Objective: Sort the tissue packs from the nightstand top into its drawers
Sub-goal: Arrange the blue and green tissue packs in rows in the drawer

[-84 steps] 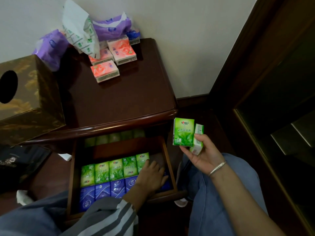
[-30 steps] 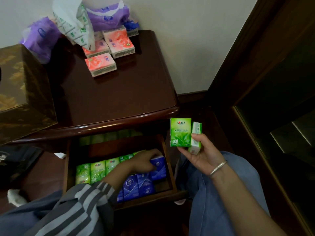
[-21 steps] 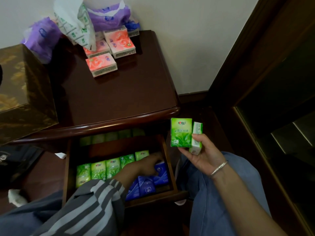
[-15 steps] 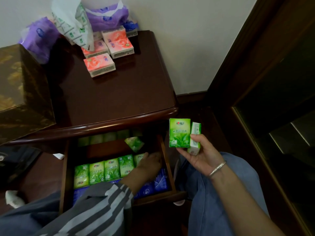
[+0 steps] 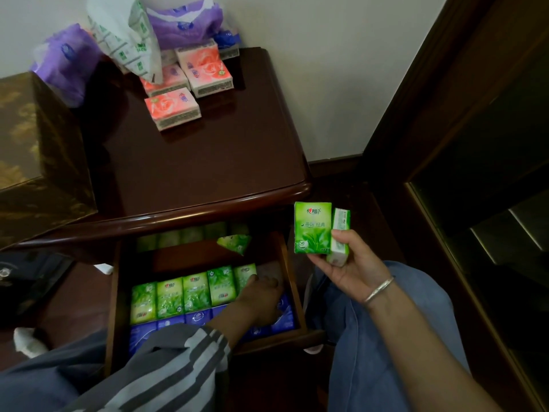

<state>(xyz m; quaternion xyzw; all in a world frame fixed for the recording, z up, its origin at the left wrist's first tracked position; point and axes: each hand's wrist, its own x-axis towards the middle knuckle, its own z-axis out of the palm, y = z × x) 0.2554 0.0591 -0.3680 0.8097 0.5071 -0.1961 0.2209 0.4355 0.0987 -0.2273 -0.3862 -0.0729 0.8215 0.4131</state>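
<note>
**Nightstand Drawer: Tissue Pack Sorting, Current State**

Head view. A dark wooden nightstand (image 5: 208, 162) stands in a corner against a white wall. At the back of its top lie pink tissue packs (image 5: 172, 110), beside purple wrappers (image 5: 66, 59) and a white-and-green plastic bag (image 5: 127, 34). A gold-patterned box (image 5: 38, 156) occupies the left edge of the frame.

The upper drawer (image 5: 292, 281) is pulled open. Inside, a row of green tissue packs (image 5: 181, 294) stands upright, with a row of blue tissue packs (image 5: 166, 325) directly in front of it. One loose green pack (image 5: 234, 243) lies tilted at the drawer's rear.

The left hand (image 5: 261, 298) is inside the drawer at the right end of both rows, fingers curled downward; whether it grips a pack cannot be determined. The right hand (image 5: 346, 263), wearing a silver bracelet (image 5: 378, 289), is raised beside the drawer, fingers closed around two green packs (image 5: 312, 227) held upright.
</note>
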